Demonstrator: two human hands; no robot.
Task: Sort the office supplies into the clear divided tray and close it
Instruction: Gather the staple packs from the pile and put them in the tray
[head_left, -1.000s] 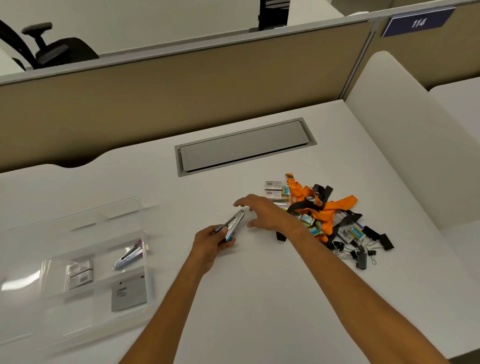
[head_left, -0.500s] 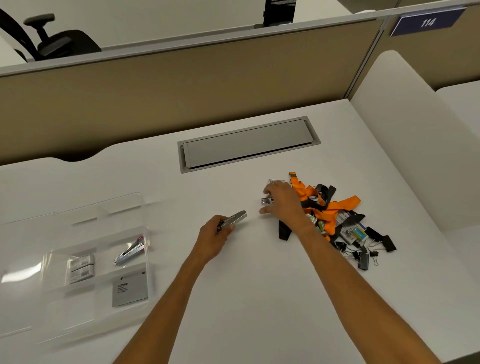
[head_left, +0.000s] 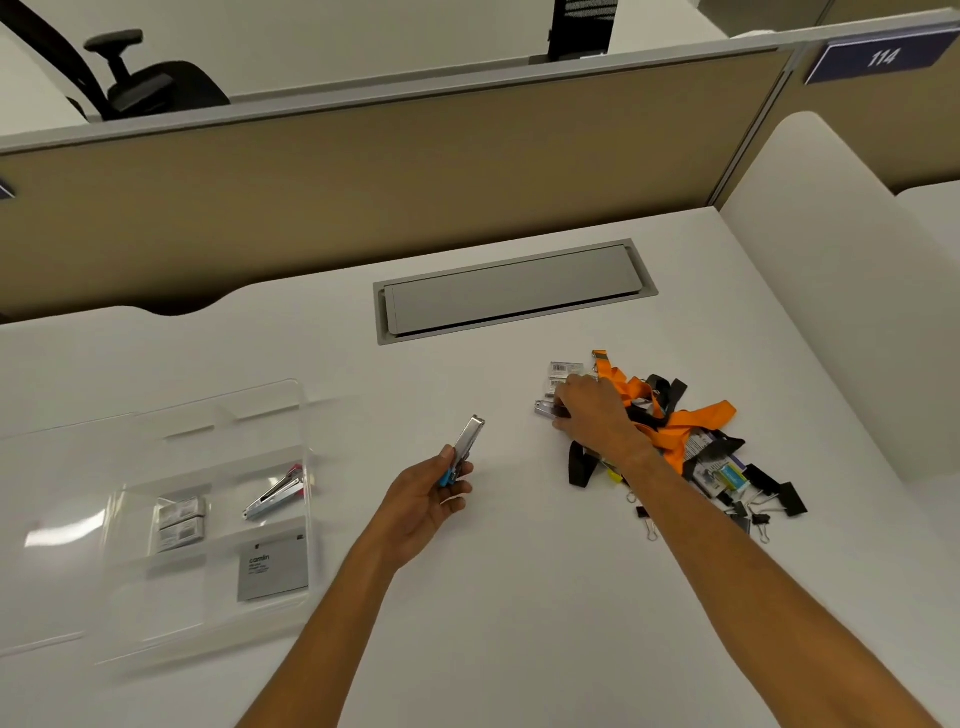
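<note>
My left hand holds a small silver stapler with a blue base upright above the desk. My right hand rests on the left edge of a pile of supplies, its fingers closing on another silver stapler. The pile holds orange lanyards, black straps, staple boxes and black binder clips. The clear divided tray lies at the left with its lid open. Inside it are a pink-ended stapler, two staple boxes and a grey pad.
A grey cable hatch is set into the white desk behind the hands. A tan partition runs along the back edge and a white divider stands at the right.
My right hand moved away from the left hand, back to the pile, and settled on a second stapler. My left hand kept the blue-based stapler and tilted it more upright.
</note>
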